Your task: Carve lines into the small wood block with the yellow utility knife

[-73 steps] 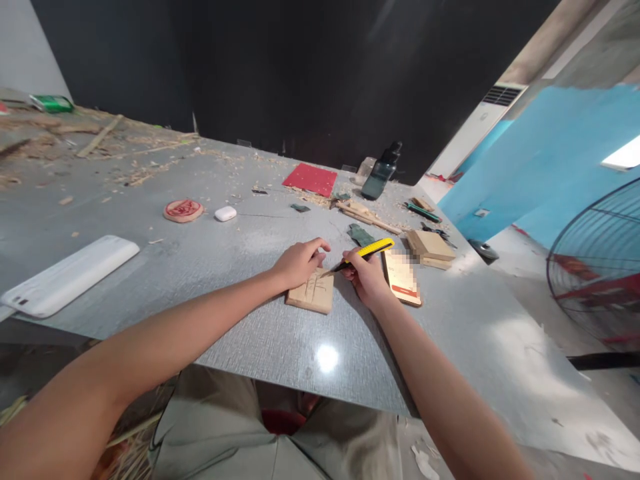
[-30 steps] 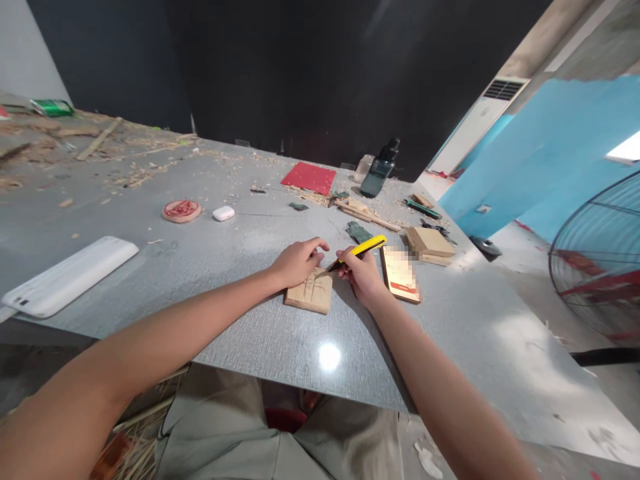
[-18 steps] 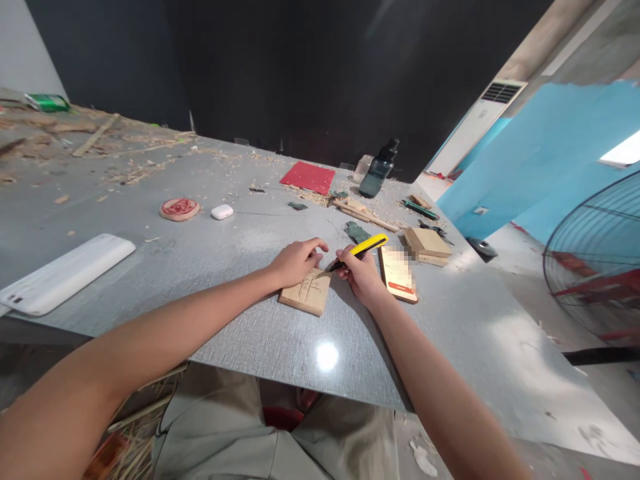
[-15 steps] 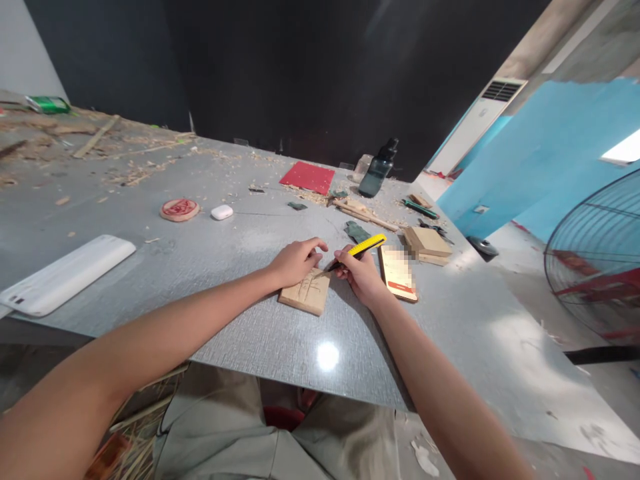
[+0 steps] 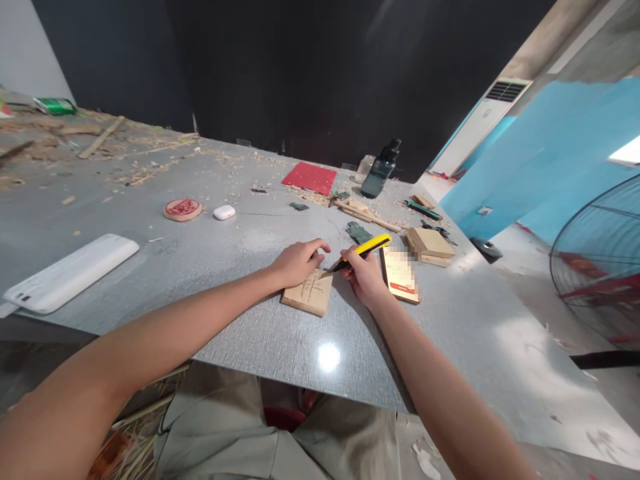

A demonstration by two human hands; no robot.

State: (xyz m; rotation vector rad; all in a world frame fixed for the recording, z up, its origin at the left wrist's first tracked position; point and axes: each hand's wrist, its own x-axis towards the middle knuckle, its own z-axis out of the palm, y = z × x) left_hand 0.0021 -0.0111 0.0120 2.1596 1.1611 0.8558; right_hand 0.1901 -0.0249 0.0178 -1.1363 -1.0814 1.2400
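A small square wooden block with dark lines and cuts on its top lies flat on the grey table. My left hand is over its far left part, holding it down. The index finger is bent forward and the thumb shows beneath it; the other fingers are mostly hidden. In my right hand is a yellow and black utility knife, gripped like a pen. Its blade points left, with the tip at the block's far right part. I cannot tell how deep the tip sits.
Right of my right hand lies a phone, with stacked wood blocks beyond. Farther back are a red sheet, a dark bottle, sticks and shavings. Leftward are a white earbud case, a red-carved disc and a long white device.
The knife tip has moved a little leftward over the block, and the knife sits slightly differently in my right hand. My left hand stays on the block. The whole view has shifted slightly.
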